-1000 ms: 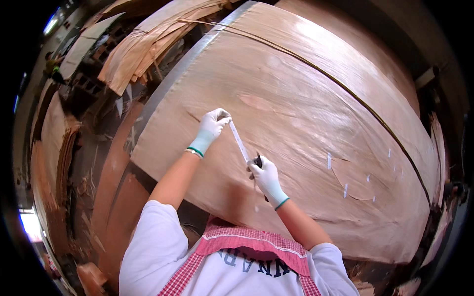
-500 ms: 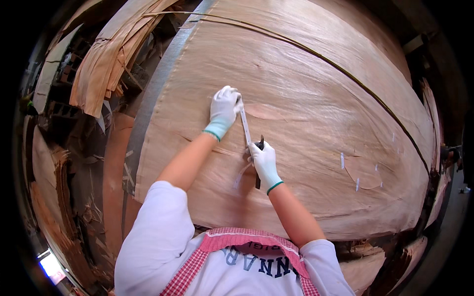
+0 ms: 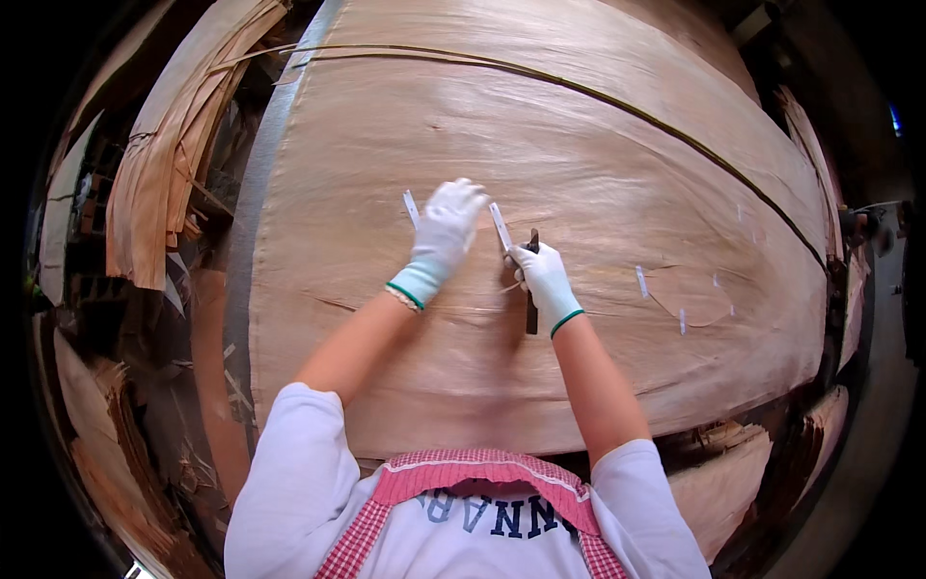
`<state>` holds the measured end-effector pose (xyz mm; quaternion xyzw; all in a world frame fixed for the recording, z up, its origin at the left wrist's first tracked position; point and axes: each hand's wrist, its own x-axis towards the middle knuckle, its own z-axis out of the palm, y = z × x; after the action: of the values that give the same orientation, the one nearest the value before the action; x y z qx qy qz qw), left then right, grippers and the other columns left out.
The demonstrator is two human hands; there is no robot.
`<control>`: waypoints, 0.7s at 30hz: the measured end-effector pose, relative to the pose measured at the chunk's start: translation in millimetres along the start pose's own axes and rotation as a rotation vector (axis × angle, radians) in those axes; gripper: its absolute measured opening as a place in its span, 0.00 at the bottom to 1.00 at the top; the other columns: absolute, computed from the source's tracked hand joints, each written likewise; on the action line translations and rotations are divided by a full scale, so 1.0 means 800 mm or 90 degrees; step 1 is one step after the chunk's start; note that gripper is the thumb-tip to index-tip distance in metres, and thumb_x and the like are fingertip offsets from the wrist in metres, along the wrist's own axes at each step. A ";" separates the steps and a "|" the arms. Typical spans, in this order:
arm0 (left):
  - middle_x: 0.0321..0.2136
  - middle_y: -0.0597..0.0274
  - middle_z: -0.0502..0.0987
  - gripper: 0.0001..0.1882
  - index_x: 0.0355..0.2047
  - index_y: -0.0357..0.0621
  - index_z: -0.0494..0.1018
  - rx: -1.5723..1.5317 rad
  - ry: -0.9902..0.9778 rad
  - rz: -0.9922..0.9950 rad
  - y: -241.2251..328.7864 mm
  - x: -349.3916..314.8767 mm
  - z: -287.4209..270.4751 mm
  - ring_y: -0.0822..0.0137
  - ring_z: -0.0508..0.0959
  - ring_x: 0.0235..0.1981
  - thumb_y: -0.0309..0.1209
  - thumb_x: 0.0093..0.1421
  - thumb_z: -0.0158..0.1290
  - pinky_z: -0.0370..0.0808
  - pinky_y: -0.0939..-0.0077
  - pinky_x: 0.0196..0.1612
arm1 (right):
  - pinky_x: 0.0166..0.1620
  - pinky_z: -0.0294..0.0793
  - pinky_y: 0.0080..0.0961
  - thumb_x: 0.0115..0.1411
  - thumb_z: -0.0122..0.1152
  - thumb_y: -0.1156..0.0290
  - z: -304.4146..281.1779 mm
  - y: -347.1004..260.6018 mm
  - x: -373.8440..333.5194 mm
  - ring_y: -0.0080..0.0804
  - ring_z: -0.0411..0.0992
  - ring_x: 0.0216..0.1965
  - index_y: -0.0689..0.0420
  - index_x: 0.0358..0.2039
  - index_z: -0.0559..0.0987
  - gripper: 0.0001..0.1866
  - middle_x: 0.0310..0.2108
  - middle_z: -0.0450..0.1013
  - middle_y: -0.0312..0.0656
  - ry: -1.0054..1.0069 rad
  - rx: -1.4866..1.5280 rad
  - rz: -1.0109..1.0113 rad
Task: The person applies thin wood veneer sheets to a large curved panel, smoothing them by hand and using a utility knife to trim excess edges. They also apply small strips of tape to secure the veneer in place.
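Note:
Both my hands wear white gloves with green cuffs over a wide sheet of brown wood veneer (image 3: 386, 145). My left hand (image 3: 446, 232) lies palm down on or just over the sheet, fingers stretched out and holding nothing I can see. Beside its outer edge a short white tape strip (image 3: 411, 207) shows on the veneer. Closed round a dark, narrow knife-like tool (image 3: 531, 309), my right hand (image 3: 545, 278) also has a white tape strip (image 3: 500, 226) reaching from its fingertips toward my left fingers. A pale oval area in the veneer is mostly hidden behind my left hand.
A long thin dark rod (image 3: 617, 104) lies bowed across the far part of the sheet. To the right, several tape pieces (image 3: 641, 282) edge an oval veneer patch (image 3: 690, 297). Stacked veneer strips (image 3: 174, 145) hang at the left, with broken offcuts (image 3: 106, 425) below.
My left hand has let go of the tape strip's far end and opened out flat. A tape piece now shows beside it. The whole view has shifted, so the sheet appears further left.

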<state>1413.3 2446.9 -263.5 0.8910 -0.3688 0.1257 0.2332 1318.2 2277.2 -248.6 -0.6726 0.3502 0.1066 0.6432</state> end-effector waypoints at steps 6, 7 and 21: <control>0.58 0.53 0.70 0.23 0.56 0.38 0.69 -0.063 -0.126 0.160 -0.010 -0.010 0.025 0.56 0.67 0.62 0.30 0.60 0.52 0.64 0.60 0.65 | 0.22 0.66 0.20 0.62 0.59 0.67 0.003 -0.008 -0.025 0.19 0.69 0.18 0.61 0.32 0.79 0.09 0.22 0.75 0.35 0.008 0.000 -0.005; 0.59 0.52 0.69 0.23 0.56 0.40 0.69 -0.051 -0.146 0.171 -0.012 -0.012 0.023 0.54 0.66 0.62 0.31 0.60 0.52 0.63 0.59 0.65 | 0.22 0.66 0.20 0.62 0.59 0.67 0.004 -0.006 -0.037 0.19 0.69 0.18 0.62 0.33 0.79 0.10 0.23 0.75 0.36 0.011 0.004 -0.003; 0.64 0.32 0.56 0.30 0.60 0.60 0.68 -0.005 -0.391 0.331 0.010 0.031 -0.031 0.36 0.58 0.65 0.41 0.56 0.59 0.58 0.50 0.66 | 0.33 0.76 0.41 0.60 0.58 0.65 -0.165 -0.056 -0.032 0.47 0.77 0.28 0.59 0.33 0.76 0.10 0.27 0.76 0.50 0.124 -0.587 -0.285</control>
<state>1423.7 2439.8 -230.0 0.7631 -0.6351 -0.0928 0.0759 1286.2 2158.9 -177.9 -0.9512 0.1726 0.0470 0.2516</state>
